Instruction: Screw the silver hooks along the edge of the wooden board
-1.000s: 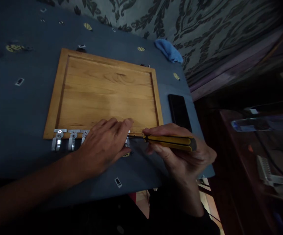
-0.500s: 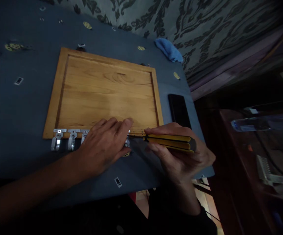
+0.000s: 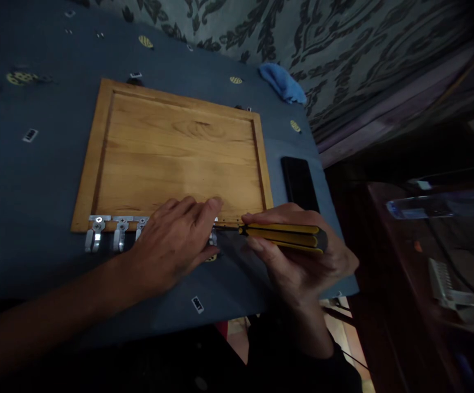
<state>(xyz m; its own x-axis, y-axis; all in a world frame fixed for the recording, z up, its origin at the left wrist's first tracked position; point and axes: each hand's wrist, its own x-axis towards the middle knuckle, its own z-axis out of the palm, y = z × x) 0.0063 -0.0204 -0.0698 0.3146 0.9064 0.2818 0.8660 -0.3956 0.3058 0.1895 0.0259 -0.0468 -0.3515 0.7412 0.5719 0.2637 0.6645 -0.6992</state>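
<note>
My right hand [image 3: 302, 262] is wrapped round the yellow-and-black handle of a screwdriver [image 3: 284, 236]. The screwdriver lies nearly level, its thin shaft pointing left to the metal beside my left hand, which hides the tip. A wooden board [image 3: 179, 153] with a raised frame lies flat. Along its near edge runs a shiny metal hook rail [image 3: 99, 225], its hooks sticking out past the wood and screw heads showing on the left ones. My left hand [image 3: 175, 243] lies over the rail's middle, fingers on the board and thumb by the rightmost hook, pressing the rail down.
A black phone [image 3: 300, 184] lies right of the board. At the back, a blue cloth [image 3: 283, 83] rests by the patterned wall. Small screws [image 3: 100, 35] lie at the far left of the dark blue tablecloth [image 3: 36, 191]. A plastic bottle [image 3: 437, 204] is on the right.
The screwdriver handle has turned slightly in my right hand. My left hand and the board stay where they were.
</note>
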